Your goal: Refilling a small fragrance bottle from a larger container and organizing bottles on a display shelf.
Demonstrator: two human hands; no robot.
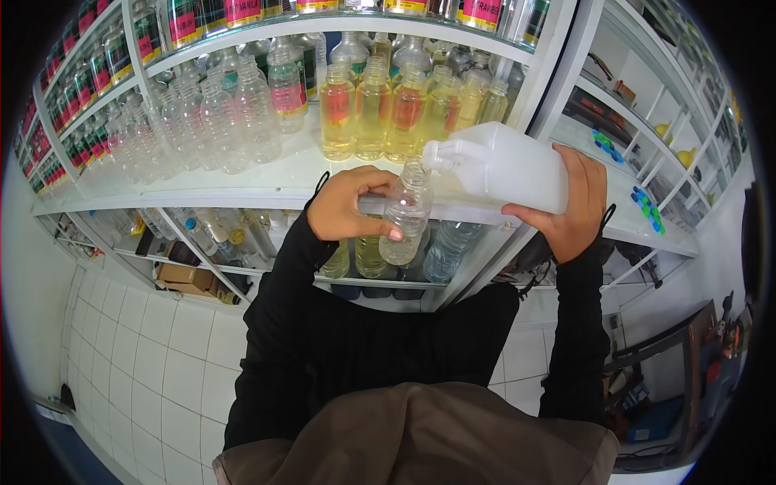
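My left hand (pixel 351 206) grips a clear plastic bottle (pixel 407 209) without a cap, held nearly upright in front of the shelf edge. Tipped on its side, a white translucent plastic jerrycan (pixel 509 167) is held at its base end by my right hand (pixel 579 200). The jerrycan's mouth is right at the bottle's open neck. Whether liquid is flowing between them cannot be made out. Just behind stand several uncapped bottles of yellow liquid (pixel 371 118), some with red labels. Uncapped clear bottles (pixel 225 130), seemingly holding nothing, are grouped to their left.
Labelled bottles (pixel 182 27) fill the glass shelf above. Blue and green caps (pixel 647 209) lie on the white counter at right. Below the white shelf (pixel 242 185) are more bottles and a cardboard box (pixel 188 279). A dark chair-like frame (pixel 685 364) stands at lower right.
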